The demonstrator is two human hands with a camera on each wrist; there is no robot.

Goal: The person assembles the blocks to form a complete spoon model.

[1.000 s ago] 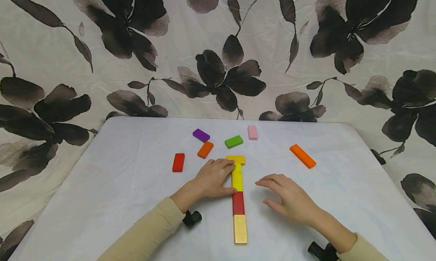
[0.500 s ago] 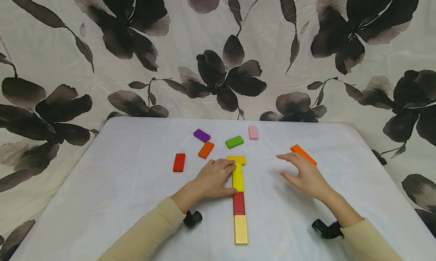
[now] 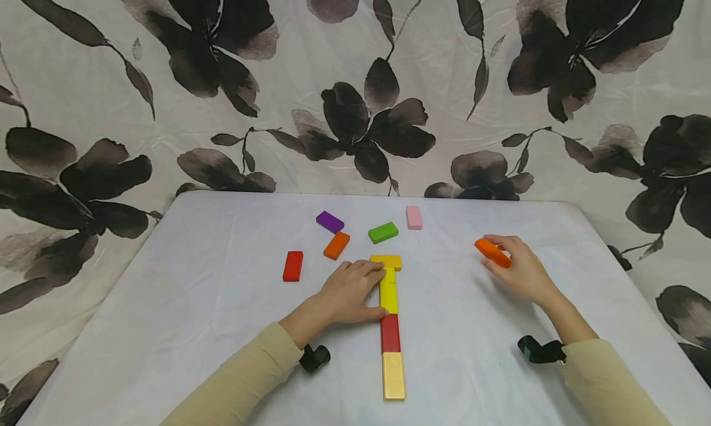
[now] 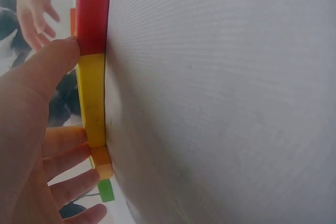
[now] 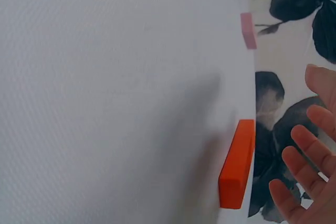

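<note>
A column of blocks lies on the table: a yellow crosspiece [image 3: 386,263], a yellow block [image 3: 389,295], a red block [image 3: 390,333] and a pale gold block [image 3: 394,375] at the near end. My left hand [image 3: 347,295] touches the column's left side, its extended fingertips at the yellow blocks and its thumb at the seam with the red one. At the right, in the head view, my right hand [image 3: 519,268] pinches a long orange block [image 3: 491,253] between thumb and fingers. The right wrist view has its fingers [image 5: 302,169] spread beside that block.
Left of the column lies a red block [image 3: 292,266]. Farther back are a short orange block [image 3: 336,246], a purple block [image 3: 330,221], a green block [image 3: 383,232] and a pink block [image 3: 413,217]. A floral cloth [image 3: 311,62] hangs behind the white table [image 3: 222,278].
My right hand has moved right and away from the column to the long orange block, and its fingers have closed around it. My left hand has stayed at the column.
</note>
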